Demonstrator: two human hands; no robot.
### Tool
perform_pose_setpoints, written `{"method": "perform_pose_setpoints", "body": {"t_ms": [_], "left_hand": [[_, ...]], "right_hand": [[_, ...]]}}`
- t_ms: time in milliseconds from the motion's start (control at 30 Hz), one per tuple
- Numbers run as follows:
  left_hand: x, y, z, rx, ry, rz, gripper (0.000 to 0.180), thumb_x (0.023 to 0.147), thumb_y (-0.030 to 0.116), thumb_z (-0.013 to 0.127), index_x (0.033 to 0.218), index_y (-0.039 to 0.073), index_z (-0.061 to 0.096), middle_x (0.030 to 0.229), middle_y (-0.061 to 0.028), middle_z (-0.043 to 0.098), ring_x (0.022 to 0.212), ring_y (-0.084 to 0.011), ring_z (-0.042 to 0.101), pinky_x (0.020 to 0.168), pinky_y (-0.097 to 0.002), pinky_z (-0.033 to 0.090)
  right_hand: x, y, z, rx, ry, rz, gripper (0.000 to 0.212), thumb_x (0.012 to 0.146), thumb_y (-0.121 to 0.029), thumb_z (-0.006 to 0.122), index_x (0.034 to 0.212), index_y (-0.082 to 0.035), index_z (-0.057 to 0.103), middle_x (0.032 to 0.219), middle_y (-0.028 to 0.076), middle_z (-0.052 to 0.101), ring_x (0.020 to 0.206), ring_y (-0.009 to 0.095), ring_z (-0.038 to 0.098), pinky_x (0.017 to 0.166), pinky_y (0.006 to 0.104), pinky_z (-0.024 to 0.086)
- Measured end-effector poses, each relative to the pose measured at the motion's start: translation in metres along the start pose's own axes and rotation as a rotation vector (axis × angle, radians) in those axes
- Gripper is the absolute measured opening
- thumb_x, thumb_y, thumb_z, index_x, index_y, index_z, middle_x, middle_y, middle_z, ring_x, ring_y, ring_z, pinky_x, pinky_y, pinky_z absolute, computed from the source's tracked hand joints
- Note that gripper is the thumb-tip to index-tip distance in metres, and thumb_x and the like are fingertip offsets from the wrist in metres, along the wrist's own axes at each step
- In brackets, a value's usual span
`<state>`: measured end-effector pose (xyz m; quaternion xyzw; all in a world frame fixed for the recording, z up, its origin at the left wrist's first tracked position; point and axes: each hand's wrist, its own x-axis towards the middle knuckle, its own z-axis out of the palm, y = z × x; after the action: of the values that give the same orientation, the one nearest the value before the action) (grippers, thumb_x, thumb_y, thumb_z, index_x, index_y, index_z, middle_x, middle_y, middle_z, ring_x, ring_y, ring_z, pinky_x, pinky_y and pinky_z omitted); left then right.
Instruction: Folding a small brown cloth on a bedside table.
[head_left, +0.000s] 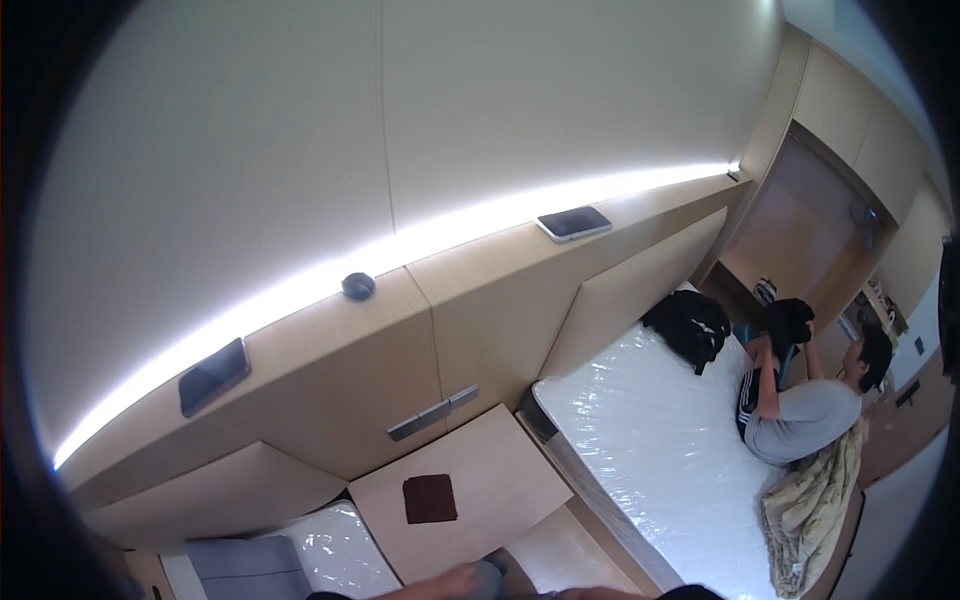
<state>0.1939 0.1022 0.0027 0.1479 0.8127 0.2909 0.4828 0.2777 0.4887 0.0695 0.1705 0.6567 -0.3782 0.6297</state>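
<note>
At the lower edge, my left hand (455, 582) comes in with its fingers curled in against a rounded grey item (490, 577), whose kind I cannot make out. Only a sliver of my right hand (590, 594) shows to the right of it, its fingers cut off by the frame. A thin dark strip lies between the two hands, too little of it visible to name. Beyond them stands a light wooden bedside table (505, 455), with a folded dark brown cloth (430, 498) lying flat on its top.
Along the lit wall ledge (480, 250) lie two phones (213, 377) (575, 223) and a small round black object (358, 286). A plastic-covered mattress (640, 450) fills the right, bearing a black bag (690, 325), a patterned blanket (810, 510) and a seated person (805, 415) holding something black. Left is another bed with a grey pillow (250, 572).
</note>
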Motion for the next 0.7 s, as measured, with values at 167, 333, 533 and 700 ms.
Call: {"method": "perform_pose_setpoints", "body": {"t_ms": [167, 333, 533, 700], "left_hand": [[-0.099, 0.022, -0.022, -0.210, -0.025, -0.352, 0.067, 0.101, 0.051, 0.061, 0.150, 0.005, 0.060, 0.160, -0.0244, 0.054, 0.148, -0.0406, 0.052, 0.122, -0.0551, 0.041], [-0.153, 0.014, -0.030, -0.413, 0.125, -0.589, 0.064, 0.101, 0.050, 0.062, 0.146, 0.005, 0.063, 0.154, -0.0252, 0.058, 0.145, -0.0414, 0.055, 0.121, -0.0539, 0.043], [-0.163, 0.053, 0.016, -0.602, 0.195, -0.770, 0.060, 0.100, 0.049, 0.063, 0.140, 0.005, 0.068, 0.148, -0.0261, 0.063, 0.140, -0.0423, 0.059, 0.119, -0.0525, 0.045], [-0.134, 0.126, 0.151, -0.612, 0.126, -0.777, 0.057, 0.100, 0.048, 0.064, 0.136, 0.004, 0.072, 0.143, -0.0269, 0.067, 0.137, -0.0430, 0.062, 0.117, -0.0513, 0.047]], "right_hand": [[-0.054, -0.083, -0.206, -0.696, 0.407, -0.169, 0.065, 0.095, -0.050, 0.072, 0.140, -0.004, 0.068, 0.130, 0.024, 0.074, 0.131, 0.041, 0.065, 0.110, 0.0519, 0.053], [-0.324, -0.353, -0.354, -0.611, 1.517, -0.850, 0.078, 0.081, -0.017, 0.087, 0.151, -0.006, 0.055, 0.153, 0.024, 0.057, 0.147, 0.043, 0.050, 0.125, 0.0496, 0.040], [-0.459, -0.526, -0.480, -1.135, 1.410, -0.926, 0.097, 0.074, -0.023, 0.089, 0.159, -0.007, 0.047, 0.154, 0.020, 0.057, 0.145, 0.041, 0.051, 0.121, 0.0504, 0.043], [-0.427, -0.594, -0.544, -1.332, 1.026, -0.851, 0.115, 0.054, -0.037, 0.102, 0.152, 0.001, 0.055, 0.149, 0.026, 0.061, 0.137, 0.042, 0.059, 0.115, 0.0486, 0.049]]}}
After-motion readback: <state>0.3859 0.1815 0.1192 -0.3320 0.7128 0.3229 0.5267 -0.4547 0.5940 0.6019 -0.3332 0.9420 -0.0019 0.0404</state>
